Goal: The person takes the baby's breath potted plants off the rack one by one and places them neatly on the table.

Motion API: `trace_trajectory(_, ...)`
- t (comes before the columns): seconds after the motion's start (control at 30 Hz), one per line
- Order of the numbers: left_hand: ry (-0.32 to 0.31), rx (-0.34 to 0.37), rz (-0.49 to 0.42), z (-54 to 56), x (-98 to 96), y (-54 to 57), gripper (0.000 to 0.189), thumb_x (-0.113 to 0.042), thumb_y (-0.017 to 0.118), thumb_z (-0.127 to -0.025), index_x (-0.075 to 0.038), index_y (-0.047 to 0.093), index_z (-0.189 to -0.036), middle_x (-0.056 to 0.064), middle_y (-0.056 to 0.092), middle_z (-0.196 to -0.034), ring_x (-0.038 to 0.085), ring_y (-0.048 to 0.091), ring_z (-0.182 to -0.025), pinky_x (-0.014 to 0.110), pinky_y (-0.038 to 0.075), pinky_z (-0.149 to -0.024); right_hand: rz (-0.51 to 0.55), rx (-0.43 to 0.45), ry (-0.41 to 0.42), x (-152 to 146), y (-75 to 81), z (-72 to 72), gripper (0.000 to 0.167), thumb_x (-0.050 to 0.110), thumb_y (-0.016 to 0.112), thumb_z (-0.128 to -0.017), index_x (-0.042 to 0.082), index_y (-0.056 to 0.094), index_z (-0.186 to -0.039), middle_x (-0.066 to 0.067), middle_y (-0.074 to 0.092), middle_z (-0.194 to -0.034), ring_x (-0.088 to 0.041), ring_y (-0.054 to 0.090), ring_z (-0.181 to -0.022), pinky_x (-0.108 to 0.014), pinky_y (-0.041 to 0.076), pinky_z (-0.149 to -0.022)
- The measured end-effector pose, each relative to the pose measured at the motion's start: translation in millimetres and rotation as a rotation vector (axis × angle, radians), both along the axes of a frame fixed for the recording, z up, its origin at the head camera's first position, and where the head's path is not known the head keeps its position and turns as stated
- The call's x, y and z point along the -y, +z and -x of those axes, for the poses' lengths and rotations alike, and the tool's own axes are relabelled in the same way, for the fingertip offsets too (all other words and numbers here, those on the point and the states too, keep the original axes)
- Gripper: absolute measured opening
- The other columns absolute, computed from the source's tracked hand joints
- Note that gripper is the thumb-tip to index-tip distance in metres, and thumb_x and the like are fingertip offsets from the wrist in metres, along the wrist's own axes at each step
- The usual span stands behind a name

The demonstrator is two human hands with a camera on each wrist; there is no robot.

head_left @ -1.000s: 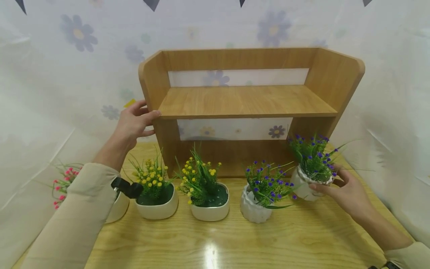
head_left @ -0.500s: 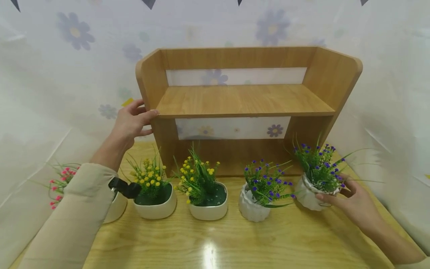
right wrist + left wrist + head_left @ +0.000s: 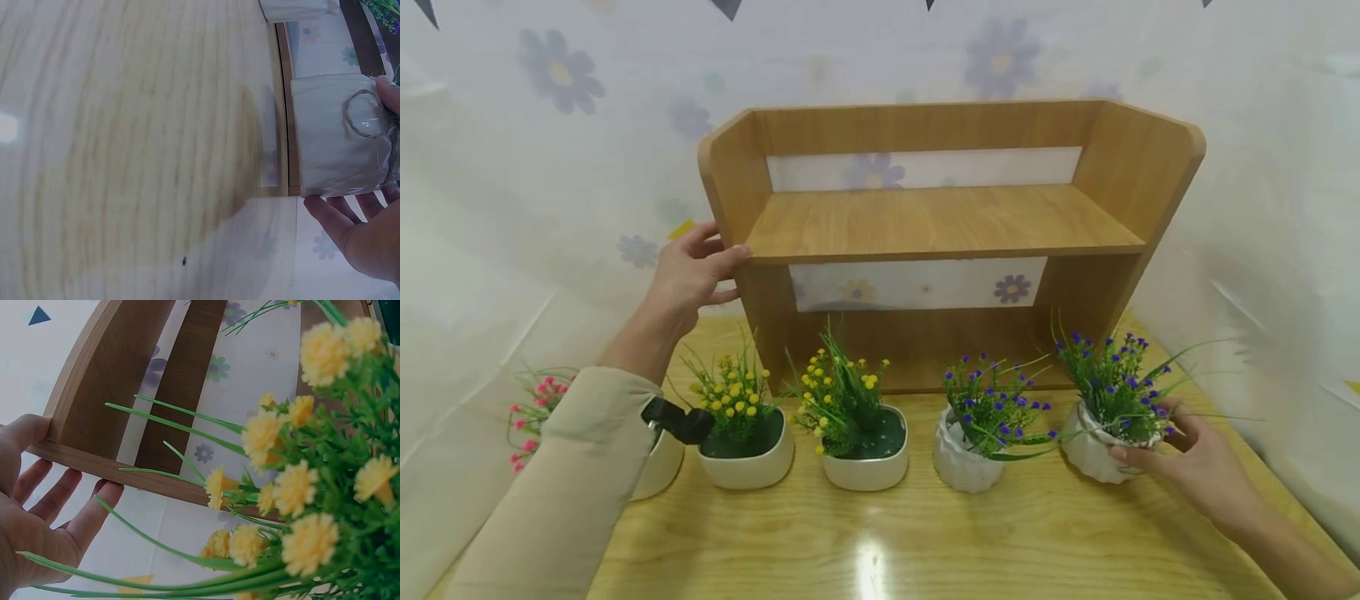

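My left hand (image 3: 688, 271) grips the left side panel of the two-tier wooden shelf (image 3: 947, 221), thumb on its front edge and fingers on its outer side. The left wrist view also shows this hand (image 3: 47, 525) at the panel edge. At the right, my right hand (image 3: 1206, 471) holds a white flowerpot (image 3: 1097, 450) with purple flowers, thumb in front and fingers round the far side. A twine bow (image 3: 369, 115) shows on that pot in the right wrist view. Whether its base touches the table cannot be told.
Left of the held pot stands another white pot (image 3: 966, 458) with purple flowers. Two cream pots with yellow flowers, one nearer the middle (image 3: 867, 475) and one further left (image 3: 748, 471), continue the row. Pink flowers (image 3: 535, 417) show partly behind my left sleeve (image 3: 572, 467).
My right hand has brought the purple-flowered pot toward me and slightly right, away from the shelf's front right corner. My left hand keeps its grip on the panel.
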State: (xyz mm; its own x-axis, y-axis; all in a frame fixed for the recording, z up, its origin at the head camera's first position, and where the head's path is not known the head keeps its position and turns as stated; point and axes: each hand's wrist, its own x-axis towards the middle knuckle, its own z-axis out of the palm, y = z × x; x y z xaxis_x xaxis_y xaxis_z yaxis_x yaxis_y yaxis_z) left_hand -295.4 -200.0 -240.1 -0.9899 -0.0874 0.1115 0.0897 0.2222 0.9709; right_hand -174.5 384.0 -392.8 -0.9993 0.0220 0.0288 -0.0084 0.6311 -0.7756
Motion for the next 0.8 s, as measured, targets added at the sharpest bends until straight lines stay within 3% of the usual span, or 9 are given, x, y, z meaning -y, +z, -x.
trace_trajectory(0.03, 0.002, 0.001, 0.000, 0.0, -0.4, 0.4, 0.069, -0.039, 0.070, -0.094, -0.026, 0.039, -0.155, 0.012, 0.043, -0.153, 0.035, 0.055, -0.127, 0.049, 0.053, -0.093, 0.005, 0.005, 0.001, 0, -0.7, 0.2, 0.066, 0.032, 0.078, -0.090, 0.019, 0.040, -0.143, -0.017, 0.042, -0.147, -0.036, 0.051, -0.131, -0.021, 0.053, -0.075)
trace_trajectory(0.1, 0.005, 0.001, -0.002, -0.2, -1.0, 1.1, 0.070, -0.039, 0.071, -0.094, -0.026, 0.039, -0.155, 0.012, 0.043, -0.152, 0.035, 0.055, -0.127, 0.049, 0.053, -0.093, 0.020, 0.009, 0.008, 1, -2.5, 0.7, 0.072, 0.031, 0.078, -0.091, 0.014, 0.037, -0.147, -0.025, 0.036, -0.151, -0.056, 0.037, -0.133, -0.020, 0.052, -0.076)
trace_trajectory(0.4, 0.009, 0.005, -0.011, -0.5, -1.4, -0.1, 0.069, -0.036, 0.071, -0.095, -0.025, 0.039, -0.156, 0.012, 0.043, -0.152, 0.036, 0.055, -0.126, 0.051, 0.053, -0.094, 0.047, 0.038, 0.041, 1, -10.5, 3.2, 0.082, 0.030, 0.077, -0.091, 0.003, 0.028, -0.150, -0.031, 0.021, -0.158, -0.058, 0.033, -0.134, -0.017, 0.050, -0.077)
trace_trajectory(0.67, 0.001, -0.004, -0.012, -0.8, -4.6, 0.0, 0.068, -0.034, 0.070, -0.096, -0.023, 0.039, -0.156, 0.013, 0.043, -0.153, 0.036, 0.055, -0.127, 0.052, 0.052, -0.095, 0.052, 0.034, 0.070, 0, -12.5, 3.6, 0.075, 0.028, 0.075, -0.093, -0.001, 0.027, -0.143, -0.034, 0.026, -0.153, -0.062, 0.035, -0.130, -0.023, 0.053, -0.075)
trace_trajectory(0.8, 0.003, -0.006, -0.012, -0.5, -6.5, -0.3, 0.068, -0.034, 0.070, -0.096, -0.023, 0.039, -0.156, 0.013, 0.044, -0.152, 0.036, 0.056, -0.126, 0.052, 0.052, -0.094, 0.067, 0.007, 0.066, 0, -15.0, 3.2, 0.065, 0.026, 0.075, -0.093, 0.005, 0.034, -0.137, -0.027, 0.035, -0.149, -0.058, 0.040, -0.129, -0.024, 0.054, -0.076)
